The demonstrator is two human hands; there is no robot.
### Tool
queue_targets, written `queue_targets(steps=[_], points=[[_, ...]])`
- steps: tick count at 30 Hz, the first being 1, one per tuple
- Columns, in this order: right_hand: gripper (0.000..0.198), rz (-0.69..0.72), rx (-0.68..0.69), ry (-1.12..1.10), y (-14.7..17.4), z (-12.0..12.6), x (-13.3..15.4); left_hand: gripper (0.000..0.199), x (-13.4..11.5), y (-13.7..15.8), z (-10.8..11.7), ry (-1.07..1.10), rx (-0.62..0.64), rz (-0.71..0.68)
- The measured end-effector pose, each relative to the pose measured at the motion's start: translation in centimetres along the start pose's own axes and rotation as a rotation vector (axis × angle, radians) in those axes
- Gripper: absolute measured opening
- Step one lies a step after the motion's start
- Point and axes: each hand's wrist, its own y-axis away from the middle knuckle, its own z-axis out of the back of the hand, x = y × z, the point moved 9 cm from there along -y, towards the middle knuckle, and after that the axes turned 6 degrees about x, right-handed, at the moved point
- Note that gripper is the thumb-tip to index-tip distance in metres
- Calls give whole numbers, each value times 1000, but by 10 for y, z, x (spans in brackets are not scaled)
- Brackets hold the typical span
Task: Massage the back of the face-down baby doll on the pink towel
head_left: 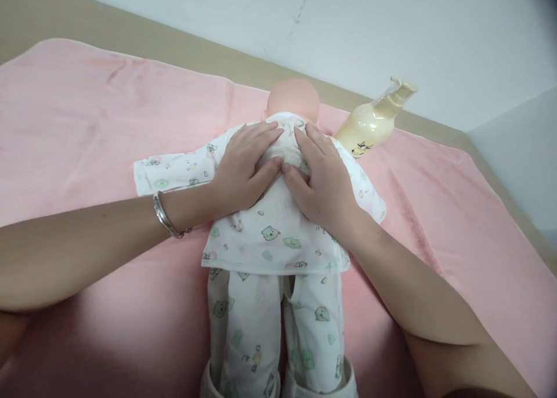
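Observation:
A baby doll (293,96) lies face down, its bald head pointing away from me. It wears a white top (278,238) and white trousers (256,322), both printed with green bears and small shapes. Flat on the left side of the doll's upper back rests my left hand (246,166), its fingers stretched out. My right hand (322,180) lies the same way on the right side, fingers extended. The two thumbs almost meet in the middle. A silver bracelet (164,215) circles my left wrist.
Under the doll spreads a pink blanket (87,119) on a wooden surface (143,32). A cream pump bottle (368,125) with a cartoon cow stands or leans beyond the doll's right shoulder. White walls (348,32) rise behind.

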Motion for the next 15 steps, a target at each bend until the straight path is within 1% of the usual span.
queue_targets(steps=[5,11,15], points=[[57,2,35,15,-2,-1,-2,44,0,0,0,6,12,9],[52,23,8,2,0,1,-3,43,0,0,0,34,5,0],[52,8,24,16,0,3,-1,44,3,0,-1,33,3,-4]])
